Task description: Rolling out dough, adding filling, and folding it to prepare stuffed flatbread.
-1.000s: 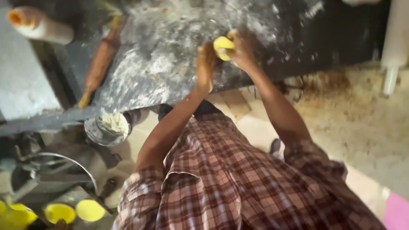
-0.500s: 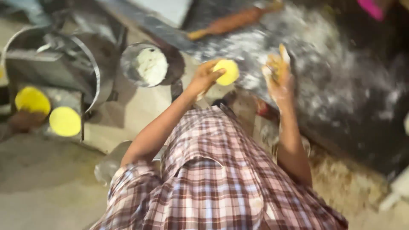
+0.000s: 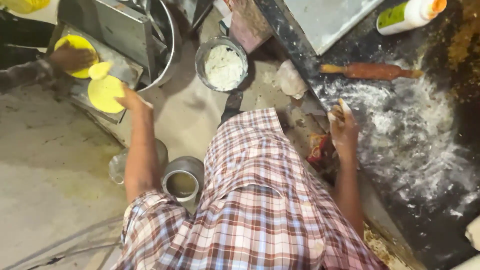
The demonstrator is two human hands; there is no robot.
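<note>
Yellow dough disc [image 3: 104, 93] at left hand [image 3: 131, 101]; right hand [image 3: 343, 127] on floured slab [image 3: 425, 145].

White green-labelled bottle [image 3: 407, 15], counter's far edge

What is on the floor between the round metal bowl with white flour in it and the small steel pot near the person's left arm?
In the head view, only bare grey floor lies between the round metal flour bowl and the small steel pot. The checked shirt borders that stretch on one side.

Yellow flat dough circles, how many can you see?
2. One yellow disc is at the person's left hand; another yellow disc lies under a co-worker's hand. More may be hidden.
</note>
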